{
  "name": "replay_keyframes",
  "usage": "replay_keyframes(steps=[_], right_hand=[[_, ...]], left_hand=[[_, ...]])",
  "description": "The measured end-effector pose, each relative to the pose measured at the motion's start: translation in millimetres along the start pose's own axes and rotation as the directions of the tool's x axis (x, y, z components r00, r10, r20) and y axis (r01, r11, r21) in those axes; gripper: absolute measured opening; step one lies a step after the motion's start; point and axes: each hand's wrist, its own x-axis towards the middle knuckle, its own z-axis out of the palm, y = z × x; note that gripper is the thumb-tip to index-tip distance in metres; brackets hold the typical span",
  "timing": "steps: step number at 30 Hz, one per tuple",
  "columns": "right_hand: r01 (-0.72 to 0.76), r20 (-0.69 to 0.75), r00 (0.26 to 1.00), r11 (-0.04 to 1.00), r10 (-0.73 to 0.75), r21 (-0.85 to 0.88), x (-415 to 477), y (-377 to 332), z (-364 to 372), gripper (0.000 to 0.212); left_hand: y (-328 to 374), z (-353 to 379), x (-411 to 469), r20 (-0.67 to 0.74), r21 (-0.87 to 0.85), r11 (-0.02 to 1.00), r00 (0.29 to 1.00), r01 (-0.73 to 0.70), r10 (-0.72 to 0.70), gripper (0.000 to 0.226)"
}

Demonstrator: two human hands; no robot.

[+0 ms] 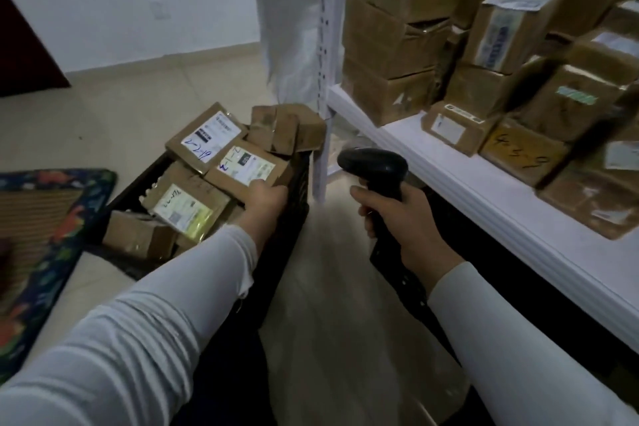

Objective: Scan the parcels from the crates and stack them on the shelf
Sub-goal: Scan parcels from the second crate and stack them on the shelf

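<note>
Plainly, the left hand (266, 199) was clamped on the near edge of a parcel (247, 168), thumb on top and fingers curled under where they could not be seen. The right hand (401, 228) was wrapped round the grip of a black scanner (375, 164), whose head pointed off toward ten o'clock; whether a finger lay on the trigger could not be told. The two hands were apart, with bare floor between them.

The held parcel lay at ten o'clock from the left hand, on top of the heap in the black crate (304, 183), its white label (238, 159) facing up. That looked like the start of a scan-and-lift. To do it well, the label probably needed to stay flat and uncovered: the thumb sat close to its lower corner, so sliding the grip back off the print seemed wise. Turning the scanner head down and to nine o'clock, square to the barcode, would likely read better than a slanted pass. Lifting the parcel straight up should keep its neighbours, touching it on the twelve and eight o'clock sides, from sliding.

Out at three o'clock stood the white shelf (466, 183), crowded with stacked boxes (390, 45); a free spot looked scarce, so a low stack near its front edge seemed the safest landing. A patterned rug (41, 235) lay at eight o'clock.
</note>
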Motion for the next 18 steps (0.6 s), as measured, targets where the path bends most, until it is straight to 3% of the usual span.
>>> replay_keyframes(steps=[4, 9, 14, 18], right_hand=[[-0.028, 0.031, 0.999, 0.999, 0.029, -0.033, 29, 13, 31, 0.013], [-0.092, 0.048, 0.994, 0.995, 0.093, -0.036, 58, 30, 46, 0.017], [-0.154, 0.032, 0.987, 0.988, 0.155, -0.013, 77, 40, 46, 0.027], [-0.175, 0.016, 0.984, 0.984, 0.176, -0.033, 86, 49, 46, 0.031]], left_hand=[[-13, -19, 46, -0.033, -0.238, 0.957, 0.983, 0.166, -0.178, 0.028], [-31, -11, 93, 0.122, -0.415, 0.833, 0.930, 0.366, -0.347, 0.006], [-41, 2, 120, 0.206, -0.572, 0.697, 0.898, 0.433, -0.388, 0.038], [-43, -2, 123, 0.223, -0.634, 0.622, 0.879, 0.459, -0.421, 0.036]])
